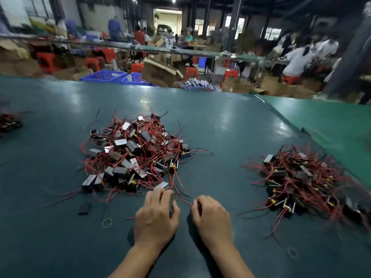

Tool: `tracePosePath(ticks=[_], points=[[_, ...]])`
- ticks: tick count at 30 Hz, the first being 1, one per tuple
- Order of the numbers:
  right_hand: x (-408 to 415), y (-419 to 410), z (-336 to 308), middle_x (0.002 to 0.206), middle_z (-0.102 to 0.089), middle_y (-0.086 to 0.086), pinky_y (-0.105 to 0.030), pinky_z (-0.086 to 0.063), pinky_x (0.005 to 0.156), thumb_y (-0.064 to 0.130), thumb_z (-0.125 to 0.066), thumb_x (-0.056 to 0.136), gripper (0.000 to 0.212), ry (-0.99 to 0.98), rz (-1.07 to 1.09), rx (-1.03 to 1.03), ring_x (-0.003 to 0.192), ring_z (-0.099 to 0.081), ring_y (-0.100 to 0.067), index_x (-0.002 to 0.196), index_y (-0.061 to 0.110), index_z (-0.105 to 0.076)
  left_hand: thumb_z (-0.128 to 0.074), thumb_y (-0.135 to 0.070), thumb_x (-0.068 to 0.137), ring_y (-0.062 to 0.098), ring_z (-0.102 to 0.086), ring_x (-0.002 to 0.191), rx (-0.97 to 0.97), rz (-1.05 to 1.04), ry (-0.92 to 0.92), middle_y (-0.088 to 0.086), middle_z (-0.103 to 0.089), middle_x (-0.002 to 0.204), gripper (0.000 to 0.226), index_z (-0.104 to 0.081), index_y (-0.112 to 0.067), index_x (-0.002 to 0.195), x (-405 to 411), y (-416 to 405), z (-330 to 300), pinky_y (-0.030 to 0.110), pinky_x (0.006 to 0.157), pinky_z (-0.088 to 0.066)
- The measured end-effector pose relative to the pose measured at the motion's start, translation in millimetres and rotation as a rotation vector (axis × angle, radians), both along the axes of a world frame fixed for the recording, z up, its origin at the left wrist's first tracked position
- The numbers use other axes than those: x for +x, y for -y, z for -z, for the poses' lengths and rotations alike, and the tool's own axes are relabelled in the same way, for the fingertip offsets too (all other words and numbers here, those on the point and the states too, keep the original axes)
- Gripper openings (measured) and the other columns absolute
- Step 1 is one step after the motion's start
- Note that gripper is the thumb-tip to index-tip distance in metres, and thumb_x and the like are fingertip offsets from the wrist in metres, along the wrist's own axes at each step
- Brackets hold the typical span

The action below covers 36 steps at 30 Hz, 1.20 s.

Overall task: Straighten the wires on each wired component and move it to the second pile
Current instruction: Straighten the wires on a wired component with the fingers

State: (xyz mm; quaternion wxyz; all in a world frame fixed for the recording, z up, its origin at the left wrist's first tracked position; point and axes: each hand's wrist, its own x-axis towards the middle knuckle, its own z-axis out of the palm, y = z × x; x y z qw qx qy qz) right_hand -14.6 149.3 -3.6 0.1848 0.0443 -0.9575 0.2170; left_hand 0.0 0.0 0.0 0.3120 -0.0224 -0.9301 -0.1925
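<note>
A large tangled pile (pixel 136 153) of small silver-and-black boxy components with red and black wires lies in the middle of the dark green table. A second pile (pixel 301 181) of the same parts sits to the right. My left hand (pixel 156 215) lies at the near edge of the large pile, its fingers curled over a silver component (pixel 161 185). Beside it, my right hand (pixel 210 215) pinches a thin red wire (pixel 185 199) that runs back up toward that component.
A rubber band (pixel 106 222) and a small black part (pixel 84 208) lie left of my left hand, another rubber band (pixel 292 253) near right. A third pile (pixel 8 121) shows at the far left edge. People, boxes and blue crates fill the background.
</note>
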Motion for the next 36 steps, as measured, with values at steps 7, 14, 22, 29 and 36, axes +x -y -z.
tracePosePath(ticks=[7, 14, 22, 29, 36], points=[[2.3, 4.8, -5.1, 0.086, -0.063, 0.002, -0.034, -0.045, 0.064, 0.038, -0.048, 0.093, 0.019, -0.001, -0.064, 0.011, 0.085, -0.062, -0.021, 0.085, 0.022, -0.054, -0.039, -0.053, 0.081, 0.027, -0.032, 0.141, -0.102, -0.103, 0.3, 0.011, -0.041, 0.15, 0.075, -0.045, -0.015, 0.144, -6.6, 0.3, 2.7, 0.047, 0.11, -0.03], [2.0, 8.9, -11.7, 0.054, -0.051, 0.009, -0.022, -0.019, 0.044, 0.036, -0.079, 0.058, 0.032, -0.075, -0.027, 0.177, 0.048, -0.054, -0.01, 0.063, 0.025, -0.049, -0.039, -0.039, 0.083, 0.026, -0.064, 0.096, -0.024, -0.008, 0.089, -0.001, -0.068, 0.098, 0.045, -0.073, -0.015, 0.102, -6.1, -0.2, 5.0, 0.039, 0.084, -0.042], [10.1, 5.3, -2.9, 0.067, -0.06, 0.002, -0.032, -0.043, 0.05, 0.025, -0.071, 0.081, 0.021, -0.036, -0.021, 0.054, 0.064, -0.061, -0.023, 0.071, 0.019, -0.054, -0.074, -0.015, 0.084, 0.019, -0.063, 0.085, 0.275, 0.093, 0.075, -0.003, -0.07, 0.097, 0.031, -0.067, -0.014, 0.115, 0.0, 6.4, 1.1, 0.031, 0.079, -0.049], [7.2, 5.7, -2.3, 0.089, -0.068, 0.0, -0.038, -0.048, 0.066, 0.035, -0.054, 0.094, 0.017, 0.003, -0.032, 0.043, 0.087, -0.064, -0.025, 0.101, 0.021, -0.061, -0.067, -0.042, 0.088, 0.004, -0.067, 0.087, 0.602, 0.055, 0.182, -0.021, -0.071, 0.092, 0.019, -0.066, -0.033, 0.105, -11.7, 13.2, 2.3, 0.027, 0.081, -0.053], [4.8, 5.0, -0.6, 0.085, -0.07, -0.001, -0.036, -0.048, 0.06, 0.034, -0.06, 0.091, 0.026, -0.022, -0.048, 0.021, 0.083, -0.066, -0.026, 0.113, 0.021, -0.063, -0.071, -0.019, 0.088, 0.004, -0.066, 0.064, 1.166, 0.043, 0.252, -0.008, -0.072, 0.074, 0.003, -0.069, -0.02, 0.087, -37.6, 15.0, -16.0, 0.024, 0.06, -0.048]])
